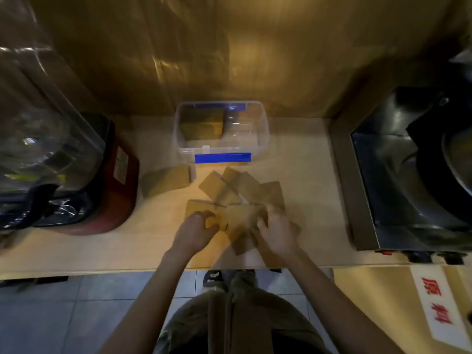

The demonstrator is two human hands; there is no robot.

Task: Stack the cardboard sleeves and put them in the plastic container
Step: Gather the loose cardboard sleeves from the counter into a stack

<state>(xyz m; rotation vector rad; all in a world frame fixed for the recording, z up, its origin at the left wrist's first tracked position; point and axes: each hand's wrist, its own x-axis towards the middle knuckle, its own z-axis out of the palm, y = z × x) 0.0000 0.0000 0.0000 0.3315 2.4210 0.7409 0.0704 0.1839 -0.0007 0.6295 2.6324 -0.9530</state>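
Several brown cardboard sleeves (245,192) lie scattered and overlapping on the light counter, in front of a clear plastic container (265,129) with blue clips. A stack of sleeves (201,123) stands in the container's left half. Another neat stack of sleeves (167,180) rests on the counter to the container's front left. My left hand (195,231) curls its fingers around the edge of a sleeve (196,206) at the near side of the pile. My right hand (277,231) presses down on sleeves (240,226) beside it. The image is blurred.
A red-based blender (112,190) with a clear cover stands on the left. A dark metal machine (408,175) fills the right side. A shiny wall (229,54) rises behind the container. The counter's front edge (102,270) runs just below my wrists.
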